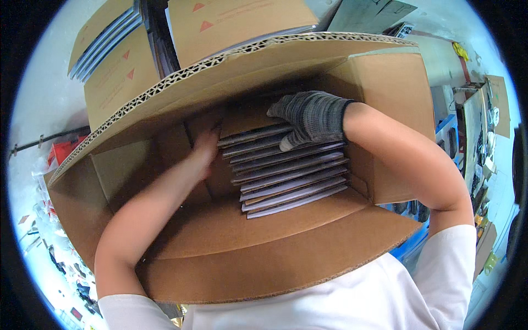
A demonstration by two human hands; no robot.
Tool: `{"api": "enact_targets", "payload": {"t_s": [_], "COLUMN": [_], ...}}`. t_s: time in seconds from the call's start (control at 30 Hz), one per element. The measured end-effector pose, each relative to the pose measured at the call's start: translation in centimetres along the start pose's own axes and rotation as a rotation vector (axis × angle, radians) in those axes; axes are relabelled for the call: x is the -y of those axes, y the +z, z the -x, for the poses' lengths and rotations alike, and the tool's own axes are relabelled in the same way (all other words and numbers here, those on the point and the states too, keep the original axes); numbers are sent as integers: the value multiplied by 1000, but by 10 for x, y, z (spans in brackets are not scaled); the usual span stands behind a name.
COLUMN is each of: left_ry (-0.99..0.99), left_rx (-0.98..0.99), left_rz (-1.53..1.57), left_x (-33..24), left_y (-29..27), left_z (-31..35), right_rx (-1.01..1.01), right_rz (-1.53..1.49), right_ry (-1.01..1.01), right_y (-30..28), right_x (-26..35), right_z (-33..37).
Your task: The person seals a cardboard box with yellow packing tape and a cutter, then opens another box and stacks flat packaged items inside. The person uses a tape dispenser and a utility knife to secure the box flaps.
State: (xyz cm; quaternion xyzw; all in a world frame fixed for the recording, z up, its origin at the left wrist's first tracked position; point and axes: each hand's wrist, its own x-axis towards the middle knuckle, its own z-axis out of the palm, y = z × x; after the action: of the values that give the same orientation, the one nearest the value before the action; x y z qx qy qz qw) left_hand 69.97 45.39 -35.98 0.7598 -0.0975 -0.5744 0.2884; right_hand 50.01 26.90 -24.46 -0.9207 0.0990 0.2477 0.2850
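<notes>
In front of me stands a large open cardboard box [264, 275]. Inside, toward its right side, is a row of several thin flat panels [294, 176] with dark and pale edges, packed close together. My right hand [316, 118], in a grey striped knit glove, rests on the far end of this row. Its thumb is spread from the fingers and lies across the panel edges. My bare left hand [206, 146] reaches into the shaded interior beside the row's left end. Shadow and blur hide its fingers, so I cannot tell whether it holds anything.
Beyond the box's raised far flap [209, 69] stand more cardboard pieces [236, 22] with red triangle marks, and flat sheets in a stack [107, 44]. The near flap folds toward my body. Blue crates [448, 137] and clutter lie at the right; a red item [63, 151] sits at the left.
</notes>
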Motion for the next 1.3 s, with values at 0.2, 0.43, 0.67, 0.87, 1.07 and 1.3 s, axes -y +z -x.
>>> {"api": "enact_targets", "payload": {"t_s": [0.2,0.43,0.67,0.87,1.07,1.3], "left_ry": [87,134,282,426,556,715], "left_rx": [150,236,149,285,306,277], "left_rz": [492,484,-62,-15,-136,-349], "left_x": [-10,15,35,15,31,24], "left_y": [20,16,8,17,21,19], "left_z": [67,56,63,90,80,83], "right_rx": [-117,-208,-157,-197,-319,-379], "right_rz": [110,121,70,104,207,202], "right_ry": [3,39,-23,22,117,77], "right_y": [8,6,9,14,1,8], "right_x": [1,-2,1,6,0,-8], "right_z": [2,-6,5,6,-5,-3]}}
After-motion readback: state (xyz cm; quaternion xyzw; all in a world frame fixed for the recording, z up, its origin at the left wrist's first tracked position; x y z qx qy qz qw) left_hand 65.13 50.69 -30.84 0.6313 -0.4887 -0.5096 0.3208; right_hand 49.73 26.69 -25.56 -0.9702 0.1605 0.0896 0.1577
